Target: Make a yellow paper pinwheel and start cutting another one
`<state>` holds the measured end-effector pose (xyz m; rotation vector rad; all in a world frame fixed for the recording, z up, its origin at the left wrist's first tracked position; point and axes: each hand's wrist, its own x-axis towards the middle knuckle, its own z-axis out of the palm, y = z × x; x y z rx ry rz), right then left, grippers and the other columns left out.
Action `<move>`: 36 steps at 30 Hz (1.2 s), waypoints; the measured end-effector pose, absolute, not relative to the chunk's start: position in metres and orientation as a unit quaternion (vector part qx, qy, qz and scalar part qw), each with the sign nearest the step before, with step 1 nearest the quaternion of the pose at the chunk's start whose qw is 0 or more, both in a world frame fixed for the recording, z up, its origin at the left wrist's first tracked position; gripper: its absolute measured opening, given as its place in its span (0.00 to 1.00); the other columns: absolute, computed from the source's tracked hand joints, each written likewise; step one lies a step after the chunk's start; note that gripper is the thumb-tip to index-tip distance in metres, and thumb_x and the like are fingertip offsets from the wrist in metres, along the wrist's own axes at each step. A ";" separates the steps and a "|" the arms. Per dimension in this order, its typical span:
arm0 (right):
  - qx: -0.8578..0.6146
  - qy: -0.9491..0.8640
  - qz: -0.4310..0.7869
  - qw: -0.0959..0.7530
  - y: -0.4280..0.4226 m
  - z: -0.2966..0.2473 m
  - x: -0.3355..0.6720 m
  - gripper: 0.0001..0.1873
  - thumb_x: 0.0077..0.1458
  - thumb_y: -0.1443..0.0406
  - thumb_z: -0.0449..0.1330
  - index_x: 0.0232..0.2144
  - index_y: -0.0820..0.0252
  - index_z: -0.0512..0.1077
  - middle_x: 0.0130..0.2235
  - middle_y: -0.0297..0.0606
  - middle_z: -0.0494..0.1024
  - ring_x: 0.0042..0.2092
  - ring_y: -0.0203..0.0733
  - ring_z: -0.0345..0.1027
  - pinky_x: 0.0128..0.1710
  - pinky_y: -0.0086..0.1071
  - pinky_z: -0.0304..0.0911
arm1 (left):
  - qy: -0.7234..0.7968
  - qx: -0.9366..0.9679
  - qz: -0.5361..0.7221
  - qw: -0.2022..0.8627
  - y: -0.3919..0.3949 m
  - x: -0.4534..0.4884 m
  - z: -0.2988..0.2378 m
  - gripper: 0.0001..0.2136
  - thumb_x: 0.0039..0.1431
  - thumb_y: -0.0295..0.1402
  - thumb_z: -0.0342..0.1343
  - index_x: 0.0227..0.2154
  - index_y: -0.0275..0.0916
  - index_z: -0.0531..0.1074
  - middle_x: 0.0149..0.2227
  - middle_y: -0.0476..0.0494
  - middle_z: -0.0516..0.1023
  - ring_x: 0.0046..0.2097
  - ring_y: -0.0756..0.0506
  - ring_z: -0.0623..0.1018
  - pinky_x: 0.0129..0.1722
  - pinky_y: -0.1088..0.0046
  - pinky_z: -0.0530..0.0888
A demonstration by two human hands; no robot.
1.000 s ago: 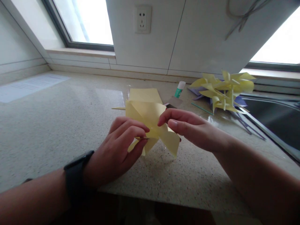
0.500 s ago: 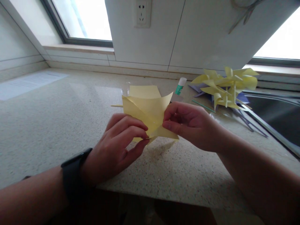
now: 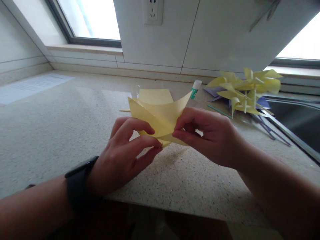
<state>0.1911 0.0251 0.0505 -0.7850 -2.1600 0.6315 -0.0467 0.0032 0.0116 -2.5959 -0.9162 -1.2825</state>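
The paper (image 3: 158,116) is over the counter (image 3: 175,190); left hand (image 3: 127,153) pinches its near edge, right hand (image 3: 210,136) its right flap (image 3: 177,139). Apparent step: bending this flap inward, next calling for a steady left pinch.

Paper (image 3: 160,115) is held between left hand (image 3: 130,150) and right hand (image 3: 212,138) over counter (image 3: 75,126); second sheet (image 3: 155,95) set behind; pinwheels (image 3: 260,87) piled right, beside sink (image 3: 297,123); document (image 3: 32,87) laid far left.
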 end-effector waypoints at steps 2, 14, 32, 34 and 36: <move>-0.287 -0.859 0.216 0.363 0.025 0.052 0.191 0.04 0.60 0.70 0.63 0.34 0.60 0.70 0.29 0.28 0.67 0.27 0.29 0.57 0.25 0.27 0.56 | -0.297 -0.856 -0.420 0.053 0.004 -0.047 0.012 0.05 0.61 0.27 0.63 0.38 0.41 0.74 0.44 0.44 0.72 0.47 0.42 0.70 0.47 0.62 0.72; -0.270 -0.880 0.187 0.344 0.023 0.055 0.190 0.04 0.63 0.66 0.62 0.34 0.57 0.70 0.33 0.32 0.69 0.30 0.33 0.62 0.28 0.30 0.58 | -0.296 -0.855 -0.421 0.056 0.005 -0.047 0.013 0.05 0.62 0.29 0.64 0.38 0.42 0.73 0.40 0.45 0.76 0.44 0.43 0.73 0.44 0.62 0.74; -0.235 -0.886 0.198 0.347 0.026 0.055 0.191 0.03 0.62 0.67 0.63 0.35 0.58 0.72 0.34 0.34 0.71 0.33 0.35 0.64 0.31 0.30 0.61 | -0.282 -0.860 -0.422 0.046 0.006 -0.046 0.014 0.06 0.61 0.26 0.63 0.38 0.42 0.73 0.39 0.47 0.82 0.43 0.44 0.76 0.45 0.63 0.74; -0.228 -0.890 0.200 0.342 0.026 0.055 0.191 0.03 0.63 0.68 0.62 0.35 0.58 0.72 0.35 0.35 0.73 0.36 0.36 0.66 0.34 0.30 0.62 | -0.280 -0.860 -0.424 0.043 0.006 -0.046 0.014 0.06 0.61 0.26 0.63 0.38 0.42 0.73 0.39 0.47 0.82 0.44 0.44 0.76 0.45 0.63 0.74; -0.225 -0.892 0.200 0.337 0.026 0.056 0.190 0.03 0.64 0.68 0.62 0.35 0.58 0.72 0.36 0.35 0.73 0.37 0.37 0.67 0.35 0.31 0.63 | -0.278 -0.861 -0.424 0.040 0.006 -0.045 0.015 0.06 0.61 0.26 0.63 0.38 0.42 0.73 0.39 0.47 0.82 0.44 0.44 0.76 0.45 0.64 0.75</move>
